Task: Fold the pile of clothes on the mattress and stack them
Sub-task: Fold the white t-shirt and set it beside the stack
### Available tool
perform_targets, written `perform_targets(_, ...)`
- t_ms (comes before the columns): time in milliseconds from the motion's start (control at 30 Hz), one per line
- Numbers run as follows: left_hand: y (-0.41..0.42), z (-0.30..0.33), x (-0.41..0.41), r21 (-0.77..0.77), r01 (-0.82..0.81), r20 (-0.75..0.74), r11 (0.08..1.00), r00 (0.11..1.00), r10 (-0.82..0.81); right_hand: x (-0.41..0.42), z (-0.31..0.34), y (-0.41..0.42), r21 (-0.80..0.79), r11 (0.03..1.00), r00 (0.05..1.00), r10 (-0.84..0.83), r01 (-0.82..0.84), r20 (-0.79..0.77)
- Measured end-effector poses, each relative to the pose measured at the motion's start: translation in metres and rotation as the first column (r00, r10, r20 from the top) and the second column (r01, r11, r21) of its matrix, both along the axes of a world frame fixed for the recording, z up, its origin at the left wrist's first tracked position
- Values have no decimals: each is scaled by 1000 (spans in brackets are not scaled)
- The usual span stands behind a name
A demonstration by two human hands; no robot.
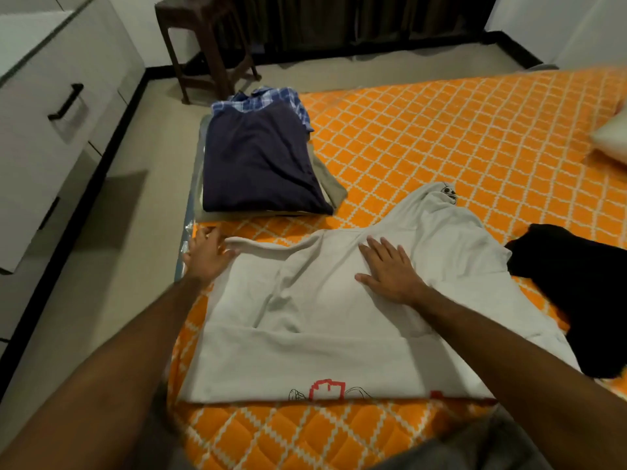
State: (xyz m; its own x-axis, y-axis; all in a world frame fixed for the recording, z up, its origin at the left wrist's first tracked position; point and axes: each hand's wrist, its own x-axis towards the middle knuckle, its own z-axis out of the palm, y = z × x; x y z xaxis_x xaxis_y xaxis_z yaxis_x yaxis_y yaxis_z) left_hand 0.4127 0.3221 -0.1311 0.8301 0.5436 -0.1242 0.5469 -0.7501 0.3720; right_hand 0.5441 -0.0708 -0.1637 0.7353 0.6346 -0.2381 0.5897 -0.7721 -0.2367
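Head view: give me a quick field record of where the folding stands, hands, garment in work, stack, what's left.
garment in work: white T-shirt, spread on the orange mattress, partly folded, near edge turned over
left hand: at the shirt's left edge, fingers spread
right hand: flat on the shirt's middle, pressing
stack: folded clothes at the mattress's far left edge, navy piece on top, blue checked one beneath
left to fold: black garment, unfolded, right of the shirt

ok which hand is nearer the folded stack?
Left. The left hand sits at the white shirt's left edge, just below the stack. The right hand presses flat on the shirt's middle, farther right of it.
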Motion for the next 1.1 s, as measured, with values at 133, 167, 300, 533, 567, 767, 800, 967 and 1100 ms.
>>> perform_targets(133, 5, -13, 14, -3, -28, 86, 1000, 996, 28, 12, -13, 4, -14, 1000, 999, 8, -8, 51)
perform_targets(167, 3, -13, 14, -30, -36, 176, 999, 983, 41, 12, -16, 3, -17, 1000, 997, -1, 2, 80)
perform_targets(300, 6, -1, 3, -508, -180, 418, 842, 803, 424, 11, -21, 9, -23, 990, 980, -134, 139, 150)
perform_targets(533, 30, -2, -12, -538, -229, 249, 811, 876, 413, 15, -18, 19, -41, 985, 982, -166, 170, 94)
perform_targets(567, 28, 2, -12, -530, -205, 208, 823, 909, 360, 11, -14, 21, -16, 984, 982, -177, 178, 69)
perform_targets(767, 18, 12, -39, -545, -134, 0, 828, 987, 160, -66, 10, 42, 180, 958, 957, 179, -223, 229)
perform_targets(800, 15, 13, -49, -565, -125, -28, 816, 991, 133, -84, 12, 47, 201, 934, 935, 238, -295, 265)
perform_targets(967, -10, 14, -112, 156, 268, 126, 951, 949, -288, -140, 21, 88, 231, 924, 951, 306, -306, 39)
perform_targets(1100, -28, 13, -135, 130, 624, -163, 771, 780, -604, -144, 34, 97, 196, 953, 943, 270, -232, -196)
